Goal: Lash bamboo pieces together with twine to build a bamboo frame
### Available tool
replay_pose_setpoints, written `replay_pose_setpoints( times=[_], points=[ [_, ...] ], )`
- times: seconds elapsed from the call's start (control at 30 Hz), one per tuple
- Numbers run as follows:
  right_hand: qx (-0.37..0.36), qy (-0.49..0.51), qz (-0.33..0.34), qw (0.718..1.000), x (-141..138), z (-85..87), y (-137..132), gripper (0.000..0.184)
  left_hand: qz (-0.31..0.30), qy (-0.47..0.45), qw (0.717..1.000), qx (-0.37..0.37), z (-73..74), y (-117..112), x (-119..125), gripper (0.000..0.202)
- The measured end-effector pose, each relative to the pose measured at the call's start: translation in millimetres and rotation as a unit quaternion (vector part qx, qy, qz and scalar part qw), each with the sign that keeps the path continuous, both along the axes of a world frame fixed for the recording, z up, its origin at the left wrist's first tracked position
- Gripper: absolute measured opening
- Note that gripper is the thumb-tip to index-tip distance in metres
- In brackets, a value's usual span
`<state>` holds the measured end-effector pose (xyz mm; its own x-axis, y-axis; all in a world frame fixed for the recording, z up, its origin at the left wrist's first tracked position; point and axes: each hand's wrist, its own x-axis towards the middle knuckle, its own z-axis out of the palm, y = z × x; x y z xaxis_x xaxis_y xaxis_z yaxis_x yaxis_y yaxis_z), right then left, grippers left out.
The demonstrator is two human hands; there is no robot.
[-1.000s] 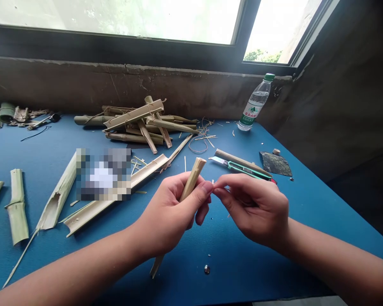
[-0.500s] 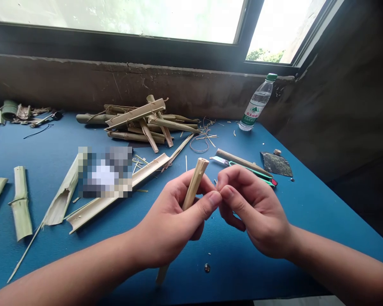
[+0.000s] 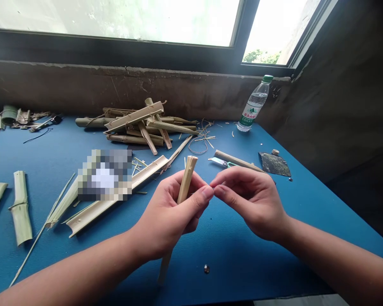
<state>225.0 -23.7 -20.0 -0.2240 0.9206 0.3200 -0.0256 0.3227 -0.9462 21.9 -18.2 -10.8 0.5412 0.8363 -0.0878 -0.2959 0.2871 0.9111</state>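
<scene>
1. Over the blue tabletop (image 3: 242, 272), the left hand (image 3: 167, 216) has its grip closed around a bamboo stick (image 3: 185, 180), with the fingers curled and the thumb laid across it. The stick passes through the fist at a slight tilt, its cut top end standing above the fingers and its lower end poking out below the hand.
2. Just beside it, the right hand (image 3: 252, 204) has its grip pressed together, thumb and forefinger meeting at the tips right by the left thumb. Whether they pinch some thin fibre is too small to tell.
3. Below the hands, a small metal bead (image 3: 206, 268) lies on the tabletop.
4. To the left, a split bamboo strip (image 3: 95, 210) runs under a pixelated patch (image 3: 104, 178), with a long splinter (image 3: 41, 229) and bamboo sections (image 3: 21, 208) farther out.
5. Past the right hand, a utility knife (image 3: 221, 161) lies partly hidden, a bamboo slat (image 3: 238, 160) across it, and near them sits a dark abrasive sheet (image 3: 274, 165).
6. Farther back are a loose coil of fibre (image 3: 198, 146) and a heaped bamboo pile (image 3: 137, 125).
7. At the far edge, a water bottle (image 3: 253, 104) stands before a rough concrete sill (image 3: 130, 85) under a window (image 3: 115, 21).
</scene>
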Motion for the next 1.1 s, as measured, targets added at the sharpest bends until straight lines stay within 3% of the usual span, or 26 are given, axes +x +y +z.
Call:
replay_pose_setpoints(
  times=[0.4, 0.6, 0.83, 0.93, 1.1],
  points=[
    [0.038, -0.062, -0.059, 0.996, -3, -1.3, -9, 0.006, 0.005, 0.011, 1.000, -0.006, -3.8, 2, 0, 0.037],
    [0.014, -0.021, -0.024, 0.999, -3, -0.8, -8, 0.008, 0.019, 0.041, 0.998, 0.045, -0.9, -2, 1, 0.030],
    [-0.011, 0.004, 0.042, 0.999, -3, -10.9, -10, 0.008, 0.000, 0.031, 0.999, 0.016, -1.5, -1, 1, 0.030],
    [0.004, 0.006, 0.017, 1.000, -5, -14.0, -11, 0.009, -0.015, 0.006, 1.000, 0.009, 0.6, -2, 2, 0.036],
    [0.090, 0.034, -0.066, 0.993, -7, -12.1, -9, 0.005, -0.052, 0.016, 0.998, -0.035, 3.7, -4, 0, 0.063]
  ],
)
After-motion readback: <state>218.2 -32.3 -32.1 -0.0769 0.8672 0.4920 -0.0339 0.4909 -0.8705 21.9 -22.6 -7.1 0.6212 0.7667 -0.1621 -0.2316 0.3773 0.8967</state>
